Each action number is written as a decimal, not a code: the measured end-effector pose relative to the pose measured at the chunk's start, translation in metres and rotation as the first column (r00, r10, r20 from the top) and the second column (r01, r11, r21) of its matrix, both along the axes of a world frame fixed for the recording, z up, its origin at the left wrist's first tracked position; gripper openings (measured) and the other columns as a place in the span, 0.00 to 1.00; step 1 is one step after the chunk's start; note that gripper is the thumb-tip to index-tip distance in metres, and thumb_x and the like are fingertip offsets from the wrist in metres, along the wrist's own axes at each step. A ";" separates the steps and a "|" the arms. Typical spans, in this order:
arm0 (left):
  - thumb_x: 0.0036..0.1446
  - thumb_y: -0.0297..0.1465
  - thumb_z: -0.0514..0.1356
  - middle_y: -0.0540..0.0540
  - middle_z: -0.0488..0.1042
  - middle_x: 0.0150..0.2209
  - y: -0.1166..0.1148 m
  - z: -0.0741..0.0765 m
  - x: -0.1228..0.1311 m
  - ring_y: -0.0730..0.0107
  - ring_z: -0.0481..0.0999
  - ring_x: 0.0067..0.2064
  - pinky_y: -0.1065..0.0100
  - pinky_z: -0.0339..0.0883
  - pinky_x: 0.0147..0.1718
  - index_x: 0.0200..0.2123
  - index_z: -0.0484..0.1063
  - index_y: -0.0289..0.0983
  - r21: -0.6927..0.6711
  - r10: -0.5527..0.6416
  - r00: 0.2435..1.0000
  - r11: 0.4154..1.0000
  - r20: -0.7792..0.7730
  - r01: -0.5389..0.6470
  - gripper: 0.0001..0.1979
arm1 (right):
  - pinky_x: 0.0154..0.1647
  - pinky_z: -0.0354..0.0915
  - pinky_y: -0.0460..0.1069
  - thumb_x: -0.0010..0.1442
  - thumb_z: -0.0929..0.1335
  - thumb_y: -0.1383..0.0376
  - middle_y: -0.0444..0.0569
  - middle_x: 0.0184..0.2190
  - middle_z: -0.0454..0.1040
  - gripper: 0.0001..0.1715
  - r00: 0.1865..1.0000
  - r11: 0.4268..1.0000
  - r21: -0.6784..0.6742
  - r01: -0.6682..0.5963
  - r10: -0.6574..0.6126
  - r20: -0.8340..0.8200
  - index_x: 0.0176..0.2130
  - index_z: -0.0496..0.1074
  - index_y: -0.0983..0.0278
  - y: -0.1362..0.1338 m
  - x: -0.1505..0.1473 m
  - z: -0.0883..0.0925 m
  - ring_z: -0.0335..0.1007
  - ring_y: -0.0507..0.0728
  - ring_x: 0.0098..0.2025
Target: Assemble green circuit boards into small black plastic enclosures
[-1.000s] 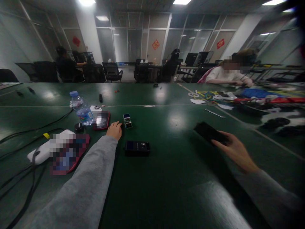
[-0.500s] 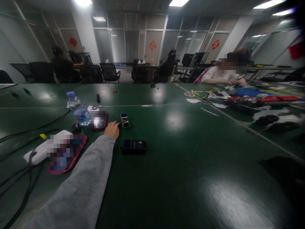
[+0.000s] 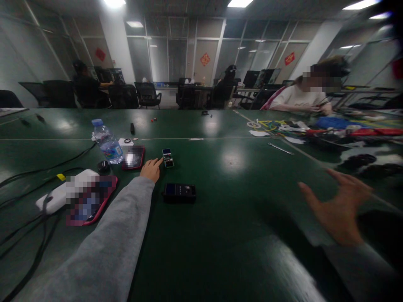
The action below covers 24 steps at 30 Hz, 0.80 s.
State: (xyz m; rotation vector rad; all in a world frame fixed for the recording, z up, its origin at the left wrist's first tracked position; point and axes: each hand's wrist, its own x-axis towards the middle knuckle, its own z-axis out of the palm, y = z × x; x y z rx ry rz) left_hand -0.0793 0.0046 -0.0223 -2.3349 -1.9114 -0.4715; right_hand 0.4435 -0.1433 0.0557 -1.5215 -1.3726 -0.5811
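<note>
My left hand (image 3: 151,170) rests on the green table (image 3: 220,226) with its fingers apart, the index finger reaching to the left edge of a small electronic module (image 3: 168,158). Just in front of that hand, nearer me, lies a black handheld device (image 3: 179,193) with a small screen. My right hand (image 3: 338,205) is raised over the right side of the table, thumb and fingers spread, holding nothing. Left of my left hand is a phone (image 3: 134,157) with a red edge.
At the left are a water bottle (image 3: 107,142), a white power strip (image 3: 55,197), a second phone (image 3: 91,203) and black cables. A wrench (image 3: 281,148) lies right of centre. Tangled cables (image 3: 270,125) cover the far right, where a person (image 3: 302,98) sits.
My right hand has come into view from the right, open. My left hand stays beside the small module, its index finger now reaching the module's edge. The whole view has shifted slightly.
</note>
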 end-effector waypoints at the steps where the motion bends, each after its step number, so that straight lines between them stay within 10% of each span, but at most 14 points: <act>1: 0.58 0.24 0.48 0.45 0.64 0.60 -0.001 0.001 0.001 0.59 0.62 0.59 0.54 0.58 0.56 0.62 0.56 0.44 -0.009 -0.009 1.000 1.000 0.001 0.009 0.28 | 0.58 0.50 0.66 0.52 0.64 0.37 0.59 0.52 0.62 0.43 0.995 0.996 -0.020 -0.085 0.085 0.048 0.60 0.61 0.54 0.013 -0.022 0.000 0.53 0.67 0.59; 5: 0.56 0.21 0.48 0.51 0.63 0.60 -0.004 0.006 0.005 0.57 0.59 0.60 0.51 0.57 0.56 0.61 0.57 0.52 -0.068 -0.078 0.997 0.995 -0.004 0.077 0.31 | 0.58 0.56 0.64 0.63 0.61 0.48 0.56 0.54 0.59 0.30 0.901 0.887 -0.192 -0.419 0.432 0.029 0.59 0.60 0.58 0.066 -0.122 -0.010 0.54 0.64 0.58; 12: 0.53 0.18 0.48 0.52 0.62 0.61 -0.005 0.009 0.006 0.61 0.59 0.60 0.54 0.59 0.55 0.61 0.57 0.50 -0.085 -0.159 0.987 0.983 0.022 0.160 0.34 | 0.59 0.57 0.59 0.65 0.62 0.55 0.52 0.57 0.54 0.26 0.580 0.482 -0.426 -0.766 0.804 -0.133 0.61 0.57 0.55 0.134 -0.256 -0.037 0.52 0.60 0.61; 18: 0.55 0.20 0.47 0.46 0.65 0.58 -0.005 0.011 0.008 0.64 0.62 0.59 0.58 0.60 0.56 0.59 0.59 0.40 -0.050 -0.101 0.990 0.993 0.097 0.106 0.28 | 0.52 0.63 0.58 0.54 0.72 0.59 0.52 0.49 0.62 0.26 0.580 0.461 -0.420 -0.782 0.784 -0.220 0.51 0.66 0.59 0.165 -0.307 -0.051 0.63 0.60 0.51; 24: 0.55 0.21 0.48 0.43 0.65 0.58 -0.006 0.011 0.008 0.64 0.62 0.60 0.58 0.61 0.56 0.59 0.58 0.38 -0.044 -0.089 0.991 0.995 0.101 0.094 0.27 | 0.49 0.63 0.55 0.54 0.70 0.65 0.51 0.42 0.68 0.20 0.618 0.519 -0.382 -0.765 0.758 -0.208 0.47 0.65 0.63 0.154 -0.289 -0.046 0.65 0.59 0.46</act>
